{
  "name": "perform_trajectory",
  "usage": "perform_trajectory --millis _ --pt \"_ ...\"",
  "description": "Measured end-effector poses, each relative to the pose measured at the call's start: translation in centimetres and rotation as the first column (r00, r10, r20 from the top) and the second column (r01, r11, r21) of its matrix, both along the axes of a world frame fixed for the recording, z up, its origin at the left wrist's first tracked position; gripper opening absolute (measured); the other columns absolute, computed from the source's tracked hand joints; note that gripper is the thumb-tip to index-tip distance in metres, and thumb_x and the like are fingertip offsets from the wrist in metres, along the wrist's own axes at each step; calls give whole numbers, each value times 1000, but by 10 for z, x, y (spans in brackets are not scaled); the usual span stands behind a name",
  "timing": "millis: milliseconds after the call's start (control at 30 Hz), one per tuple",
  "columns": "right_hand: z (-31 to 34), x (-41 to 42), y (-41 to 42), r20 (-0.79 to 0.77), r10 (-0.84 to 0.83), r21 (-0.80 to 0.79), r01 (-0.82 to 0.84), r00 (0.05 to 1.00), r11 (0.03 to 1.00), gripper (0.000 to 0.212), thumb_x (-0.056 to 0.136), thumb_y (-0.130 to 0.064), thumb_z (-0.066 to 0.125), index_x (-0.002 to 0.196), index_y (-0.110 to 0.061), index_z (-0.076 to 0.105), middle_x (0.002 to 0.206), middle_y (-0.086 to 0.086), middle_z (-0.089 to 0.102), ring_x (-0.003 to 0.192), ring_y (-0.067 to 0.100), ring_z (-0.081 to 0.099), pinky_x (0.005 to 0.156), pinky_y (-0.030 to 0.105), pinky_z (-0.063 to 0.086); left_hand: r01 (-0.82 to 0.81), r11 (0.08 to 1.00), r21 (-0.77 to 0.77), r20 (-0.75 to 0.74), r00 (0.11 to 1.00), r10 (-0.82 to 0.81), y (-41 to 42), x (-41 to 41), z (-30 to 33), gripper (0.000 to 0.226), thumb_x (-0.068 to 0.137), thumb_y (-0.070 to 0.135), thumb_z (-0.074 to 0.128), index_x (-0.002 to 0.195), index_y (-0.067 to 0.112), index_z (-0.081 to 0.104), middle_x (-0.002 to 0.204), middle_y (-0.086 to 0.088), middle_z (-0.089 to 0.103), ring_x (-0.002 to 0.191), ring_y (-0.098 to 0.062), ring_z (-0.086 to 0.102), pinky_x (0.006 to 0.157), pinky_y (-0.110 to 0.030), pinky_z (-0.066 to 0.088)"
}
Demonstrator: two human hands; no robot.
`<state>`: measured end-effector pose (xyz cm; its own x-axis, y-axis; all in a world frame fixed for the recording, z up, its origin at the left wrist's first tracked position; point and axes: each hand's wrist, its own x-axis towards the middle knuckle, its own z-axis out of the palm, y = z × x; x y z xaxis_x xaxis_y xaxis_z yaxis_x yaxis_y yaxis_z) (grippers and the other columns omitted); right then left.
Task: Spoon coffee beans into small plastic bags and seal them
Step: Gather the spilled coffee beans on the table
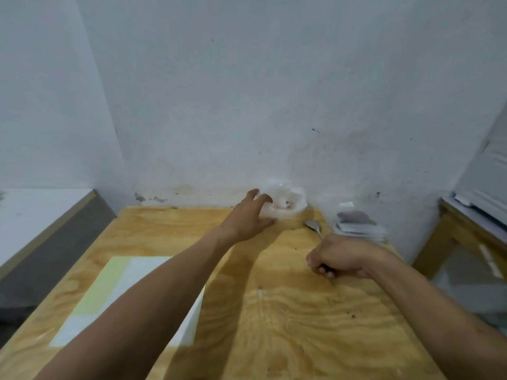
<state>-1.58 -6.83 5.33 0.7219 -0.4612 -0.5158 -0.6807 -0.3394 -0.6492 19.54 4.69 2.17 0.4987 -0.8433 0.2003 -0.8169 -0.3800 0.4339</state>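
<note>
**Left hand at the tub, right fist on the spoon**

Out at the far edge of the desk (288, 319), hard against the wall (247, 91): a clear plastic tub (285, 202), blurred, with a small dark speck or two inside; too smeared to tell whether beans. Reaching for it, the left hand (247, 218), fingers spread and curved around the tub's near-left side, thumb low on the desk side, fingertips at the rim. Touching or just short of touching, cannot tell through the blur; no firm grip visible.

Over on the right, the right hand (340, 259), curled tight into a fist, knuckles up, wrapped round the handle of a metal spoon (314, 226). Bowl of the spoon pointing away toward the far edge, lying just right of the tub and seemingly bare. Handle vanishing into the fist.

Toward the far right corner, just beyond the spoon: a loose stack of small plastic bags (356, 223), the top one showing a dark patch, contents too blurred to name.

On the near left part of the desk, partly under the left forearm: a flat sheet of paper (109, 292), pale green down one strip and white beside it.

Off the left edge, a white-topped counter (35, 215); off the right edge, a wooden table (466, 237) with papers on top.
</note>
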Motion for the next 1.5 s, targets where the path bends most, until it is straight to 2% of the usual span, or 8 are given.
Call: perform_trajectory --millis 167,233,500,667,1167,1333,1433,1500 --pt "19 14 -5 -74 112 -197 -124 991 972 29 85 -1 68 73 -21 50 66 8 69 64 19 58 70 33 51 -96 955 -282 -359 933 -12 29 9 20 55 83 55 78 126 27 60 109 6 75 89 -4 73 74 -27 53" --pt "22 18 -5 -7 82 -226 -81 997 971 8 85 0 73 91 -2 69 70 9 75 65 17 64 82 38 60 -101 942 -320 -404 914 -40 36 7 25 56 82 57 78 127 29 60 101 8 77 86 0 72 72 -29 51" --pt "38 -20 -10 136 -38 -146 58 990 988 4 82 4 80 83 6 77 96 20 79 98 30 77 94 40 61 53 928 -369 -385 900 -205 18 -46 42 52 83 56 77 128 37 59 108 0 72 78 6 69 63 -20 46" --pt "59 -84 -11 154 -171 -112 189 973 976 5 83 9 77 87 6 77 78 10 78 65 11 76 61 16 59 246 881 -405 -363 841 -401 -21 -112 51 52 85 49 80 130 36 58 108 -4 71 79 4 70 58 -8 46" --pt "-14 -360 6 -114 -582 -97 574 805 813 25 87 1 76 65 -10 78 71 3 76 71 14 75 75 22 61 681 635 -366 -383 512 -769 -95 -369 -4 70 89 35 79 150 22 47 101 -2 67 64 9 61 60 -8 42" --pt "-94 -381 30 -427 -317 -229 238 847 944 43 110 -35 44 145 -14 56 146 1 61 131 19 56 104 25 34 778 589 -219 -300 521 -799 -84 -417 -71 62 89 29 79 142 8 55 135 -13 63 109 -21 64 93 -33 49" --pt "-138 -394 36 -291 -673 -108 675 680 730 38 97 -20 68 133 -4 65 100 5 76 65 -12 68 67 11 52 818 565 -106 -334 506 -795 -84 -428 -112 58 91 29 77 141 7 56 139 -15 59 129 -30 54 105 -44 45" --pt "-162 -405 39 -301 -701 -256 653 647 713 33 88 -7 75 120 1 71 87 15 76 35 -8 55 48 11 50 831 555 -29 -358 510 -782 -86 -431 -132 60 94 33 74 145 10 51 142 -15 54 132 -30 50 107 -42 44"
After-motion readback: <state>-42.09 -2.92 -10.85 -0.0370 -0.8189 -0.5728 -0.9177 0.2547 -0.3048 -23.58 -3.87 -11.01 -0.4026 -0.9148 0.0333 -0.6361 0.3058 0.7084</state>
